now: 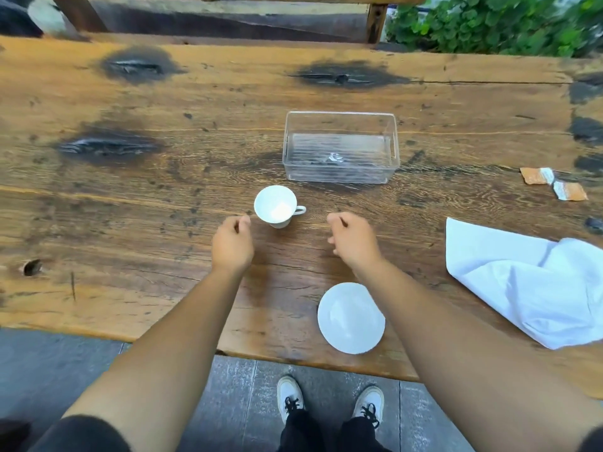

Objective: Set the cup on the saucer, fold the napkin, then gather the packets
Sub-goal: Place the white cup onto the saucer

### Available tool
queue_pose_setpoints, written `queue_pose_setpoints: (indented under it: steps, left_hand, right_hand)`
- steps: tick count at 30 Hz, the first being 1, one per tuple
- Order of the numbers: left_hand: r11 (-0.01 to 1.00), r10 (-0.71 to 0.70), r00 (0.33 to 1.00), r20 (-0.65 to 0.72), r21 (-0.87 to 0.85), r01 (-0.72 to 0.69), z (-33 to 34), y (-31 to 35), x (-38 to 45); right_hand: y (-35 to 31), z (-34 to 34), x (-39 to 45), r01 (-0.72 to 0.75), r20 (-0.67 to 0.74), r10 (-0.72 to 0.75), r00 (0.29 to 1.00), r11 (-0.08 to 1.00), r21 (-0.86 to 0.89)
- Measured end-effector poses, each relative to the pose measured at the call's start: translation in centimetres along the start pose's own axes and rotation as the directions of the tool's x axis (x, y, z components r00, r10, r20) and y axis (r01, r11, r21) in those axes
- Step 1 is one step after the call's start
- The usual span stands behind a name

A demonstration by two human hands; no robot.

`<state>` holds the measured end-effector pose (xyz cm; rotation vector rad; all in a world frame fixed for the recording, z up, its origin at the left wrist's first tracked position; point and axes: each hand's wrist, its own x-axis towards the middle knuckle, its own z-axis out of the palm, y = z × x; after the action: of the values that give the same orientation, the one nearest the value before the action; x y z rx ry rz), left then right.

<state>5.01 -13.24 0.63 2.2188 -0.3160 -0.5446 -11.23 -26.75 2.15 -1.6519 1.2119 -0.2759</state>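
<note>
A white cup [275,206] stands upright on the wooden table [163,197], handle pointing right. A white saucer [351,318] lies near the table's front edge, apart from the cup. My left hand [232,243] hovers just left of the cup with fingers curled and nothing in it. My right hand [352,238] hovers to the cup's right, above the saucer, fingers loosely curled, holding nothing. A crumpled white napkin [528,282] lies at the right. Two orange-and-white packets [536,175] [569,191] lie at the far right.
A clear plastic rectangular box [341,146] stands behind the cup. A wooden bench [228,17] is beyond the table, with green plants [496,21] at the top right. My shoes [329,402] show on the grey floor below the table edge.
</note>
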Motion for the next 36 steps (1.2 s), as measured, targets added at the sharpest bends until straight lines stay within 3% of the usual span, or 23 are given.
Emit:
queue_pose_setpoints:
  steps: [3, 6, 10, 16, 22, 36]
  left_hand:
    - [0.999, -0.037, 0.999, 0.000, -0.016, 0.037, 0.2, 1.1, 2.9]
    - [0.996, -0.064, 0.994, 0.086, -0.049, 0.068, 1.4, 1.6, 4.6]
    - [0.961, -0.132, 0.975, 0.177, -0.218, 0.170, 2.4, 2.1, 3.6]
    - [0.940, -0.048, 0.944, 0.325, -0.304, 0.152, 2.8, 3.3, -4.5]
    - [0.962, -0.040, 0.865, 0.501, -0.216, 0.169, 4.5, 0.7, -14.5]
    - [0.987, -0.074, 0.883, 0.463, -0.095, 0.132, 5.8, -2.6, -17.8]
  right_hand:
    - [-1.9, 3.5, 3.3, -0.080, 0.055, 0.074, 0.996, 0.991, 0.104]
    - [-2.4, 5.9, 5.6, -0.119, 0.093, 0.107, 0.990, 0.984, 0.136]
    - [-2.2, 6.8, 5.9, -0.208, 0.138, 0.178, 0.974, 0.944, 0.256]
    - [0.0, 0.3, -0.9, -0.187, 0.065, 0.176, 0.982, 0.942, 0.279]
    - [6.8, -5.1, -10.4, -0.230, -0.005, 0.237, 0.972, 0.947, 0.224]
    - [10.9, -4.4, -13.5, -0.232, 0.002, 0.240, 0.971, 0.936, 0.266]
